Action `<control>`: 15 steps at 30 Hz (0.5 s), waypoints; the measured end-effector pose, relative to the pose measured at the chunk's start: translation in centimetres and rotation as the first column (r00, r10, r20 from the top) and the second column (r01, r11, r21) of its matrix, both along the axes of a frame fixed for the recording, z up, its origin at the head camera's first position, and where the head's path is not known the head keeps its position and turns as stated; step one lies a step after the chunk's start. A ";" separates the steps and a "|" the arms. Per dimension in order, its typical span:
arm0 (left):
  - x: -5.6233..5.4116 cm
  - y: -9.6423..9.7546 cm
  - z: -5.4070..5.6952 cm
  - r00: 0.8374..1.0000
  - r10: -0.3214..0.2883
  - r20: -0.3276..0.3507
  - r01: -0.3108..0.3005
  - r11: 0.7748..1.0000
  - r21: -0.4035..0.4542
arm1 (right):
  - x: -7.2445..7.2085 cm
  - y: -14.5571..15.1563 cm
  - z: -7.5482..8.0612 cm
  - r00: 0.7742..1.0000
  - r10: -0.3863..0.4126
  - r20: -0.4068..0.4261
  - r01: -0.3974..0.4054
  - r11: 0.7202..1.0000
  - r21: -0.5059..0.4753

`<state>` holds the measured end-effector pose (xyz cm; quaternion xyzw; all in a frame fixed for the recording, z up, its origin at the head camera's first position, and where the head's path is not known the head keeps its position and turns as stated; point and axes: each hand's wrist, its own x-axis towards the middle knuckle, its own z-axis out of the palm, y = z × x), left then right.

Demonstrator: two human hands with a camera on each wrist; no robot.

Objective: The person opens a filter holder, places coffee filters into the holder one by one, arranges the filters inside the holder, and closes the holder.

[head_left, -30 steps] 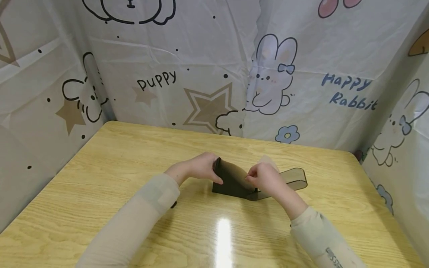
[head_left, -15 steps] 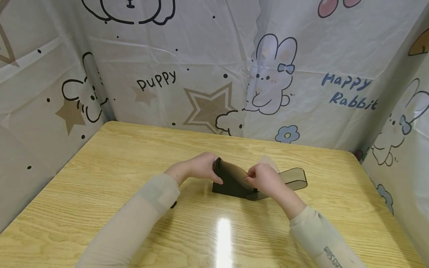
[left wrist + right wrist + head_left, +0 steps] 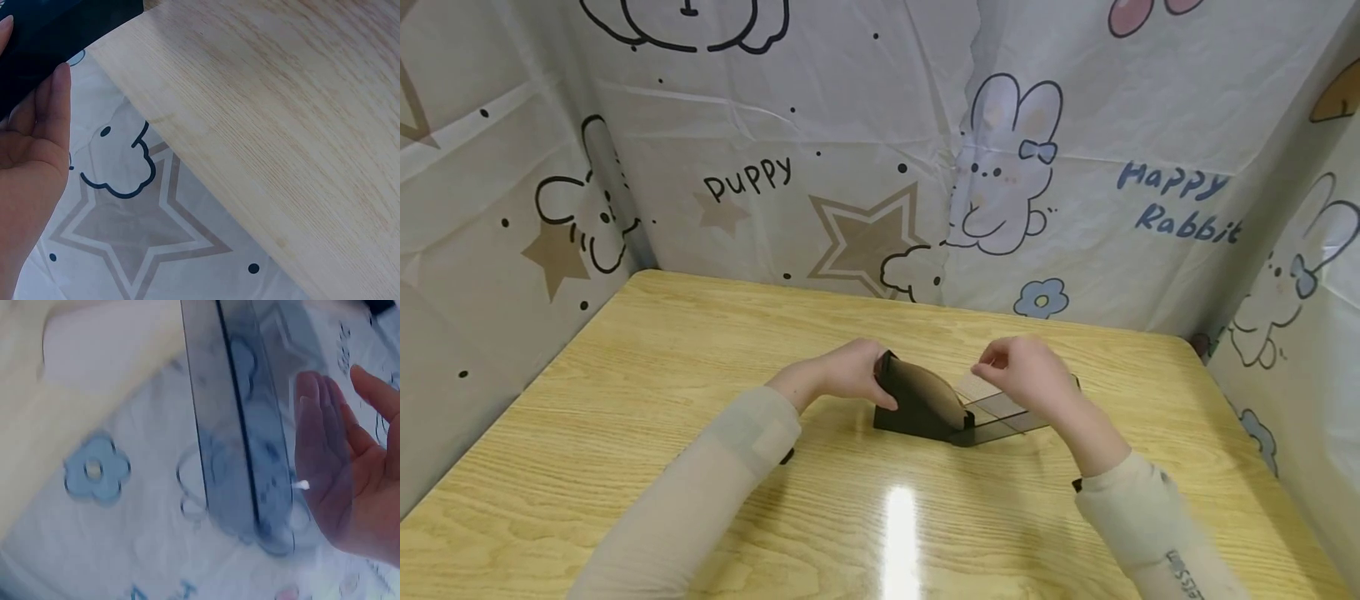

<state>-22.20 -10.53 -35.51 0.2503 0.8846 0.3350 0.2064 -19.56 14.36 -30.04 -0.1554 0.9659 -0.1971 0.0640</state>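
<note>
Where left hand point(image 3: 848, 372) grips, black stand point(image 3: 912, 406) hidden

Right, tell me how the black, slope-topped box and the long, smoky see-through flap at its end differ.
The black, slope-topped box has a dark, opaque-looking side; the long, smoky see-through flap lets the patterned curtain show through. The left hand grips the box, while the right hand partly hides the flap in the head view. Shared: they meet at the box's lower end.

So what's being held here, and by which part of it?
The left grip holds the black box by its taller left end. Whether the right grip holds anything can't be told.
</note>
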 end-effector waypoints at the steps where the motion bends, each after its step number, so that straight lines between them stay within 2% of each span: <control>1: 0.0 0.0 0.0 1.000 0.000 -0.002 0.000 1.000 0.001 | -0.1 0.6 0.6 1.000 -0.014 -0.012 0.014 1.000 0.005; 5: 0.0 0.0 0.0 1.000 -0.003 -0.005 0.003 1.000 0.003 | -0.8 3.1 3.1 0.996 -0.085 -0.035 0.084 0.996 -0.014; 8: 0.0 -0.1 0.0 1.000 -0.004 -0.005 0.004 1.000 0.004 | -1.6 5.0 3.8 0.989 -0.140 -0.043 0.138 0.989 -0.048; 11: 0.0 0.0 0.1 1.000 0.000 -0.007 0.000 1.000 0.006 | -2.6 7.0 2.9 0.984 -0.171 -0.048 0.168 0.985 -0.045; 15: 0.1 0.1 0.1 1.000 -0.001 -0.001 0.001 1.000 0.016 | -3.8 9.0 0.0 0.986 -0.163 0.032 0.161 0.986 0.050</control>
